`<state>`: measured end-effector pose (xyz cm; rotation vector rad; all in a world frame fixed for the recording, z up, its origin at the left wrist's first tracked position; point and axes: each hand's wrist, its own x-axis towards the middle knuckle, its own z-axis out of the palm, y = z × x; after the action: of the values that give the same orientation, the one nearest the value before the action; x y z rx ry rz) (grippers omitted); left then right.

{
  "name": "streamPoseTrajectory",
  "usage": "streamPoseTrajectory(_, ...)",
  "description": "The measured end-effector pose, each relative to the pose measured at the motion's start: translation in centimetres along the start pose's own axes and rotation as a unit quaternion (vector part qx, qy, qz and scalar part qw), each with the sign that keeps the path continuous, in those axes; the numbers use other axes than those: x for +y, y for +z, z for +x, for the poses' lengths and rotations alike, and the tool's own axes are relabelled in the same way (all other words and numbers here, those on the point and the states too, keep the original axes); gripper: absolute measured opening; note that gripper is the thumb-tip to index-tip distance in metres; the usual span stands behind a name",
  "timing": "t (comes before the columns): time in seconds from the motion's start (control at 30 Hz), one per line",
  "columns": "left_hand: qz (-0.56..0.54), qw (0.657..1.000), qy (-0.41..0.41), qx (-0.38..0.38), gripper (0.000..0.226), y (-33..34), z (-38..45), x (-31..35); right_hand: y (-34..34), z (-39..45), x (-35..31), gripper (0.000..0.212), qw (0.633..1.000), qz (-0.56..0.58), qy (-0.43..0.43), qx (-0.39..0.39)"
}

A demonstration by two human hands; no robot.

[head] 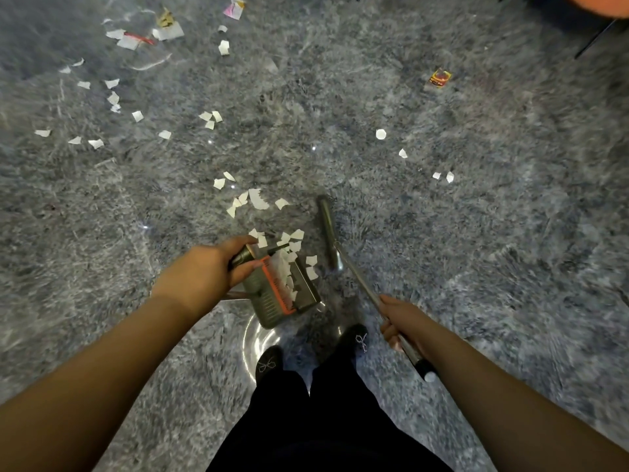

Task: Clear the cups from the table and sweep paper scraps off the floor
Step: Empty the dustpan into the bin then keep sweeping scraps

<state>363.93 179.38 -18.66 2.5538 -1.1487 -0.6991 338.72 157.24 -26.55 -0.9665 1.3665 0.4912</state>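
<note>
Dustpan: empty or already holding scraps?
Holding scraps. White paper pieces lie in the dustpan, piled against its orange comb edge, while the left hand grips its handle.

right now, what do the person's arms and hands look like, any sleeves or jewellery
Both arms are bare from the frame's lower edge to the wrist: no sleeves show. The left hand and right hand wear no gloves, and no watch, bracelet or ring can be seen, though the picture is somewhat blurred. Below the arms, the person wears black trousers and black shoes with small sparkly bows.
</note>
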Motion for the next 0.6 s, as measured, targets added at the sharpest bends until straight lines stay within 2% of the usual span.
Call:
streamPoseTrajectory(0.17, -0.001, 1.000, 0.010, 0.020, 0.071, -0.1, 0.6, -0.5, 1.7, 2.1, -0.3, 0.027, 0.993, 0.076, 0.074, -0.044)
streamPoseTrajectory(0.27, 0.007, 0.999, 0.018, 0.026, 0.073, -0.2, 0.7, -1.0, 2.1, 1.8, 0.1, 0.032, 0.987, 0.097, 0.101, -0.079)
streamPoseTrajectory(0.33, -0.004, 0.999, 0.020, 0.029, 0.072, -0.4, 0.7, -1.2, 2.0, 0.7, 0.6, 0.039, 0.988, 0.088, 0.093, -0.085)
streamPoseTrajectory(0.43, 0.005, 0.999, 0.033, 0.037, 0.070, -0.4, 0.3, -1.3, 1.8, -1.4, 1.7, 0.044, 0.995, 0.013, 0.038, -0.087)
streamPoseTrajectory(0.5, 0.009, 0.999, 0.027, 0.041, 0.068, -0.4, -0.4, -1.7, 1.3, -2.2, 2.2, 0.044, 0.994, 0.034, 0.042, -0.092)
streamPoseTrajectory(0.6, -0.018, 0.997, -0.028, 0.067, 0.063, -0.6, -1.9, -3.0, 0.5, -2.8, 2.0, 0.044, 0.995, 0.062, 0.027, -0.074)
